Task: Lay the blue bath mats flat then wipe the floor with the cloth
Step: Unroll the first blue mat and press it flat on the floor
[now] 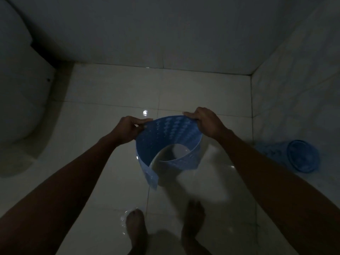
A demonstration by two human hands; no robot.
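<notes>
No text, label, brand, number or sign is showing legibly anywhere; the dim light is leaving the mat (171, 133), floor (110, 89) and walls (165, 30) without readable marks.

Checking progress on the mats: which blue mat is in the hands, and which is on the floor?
The curled blue mat at centre is held by both hands, left hand and right hand. The rolled mat lies untouched by the right wall.
</notes>
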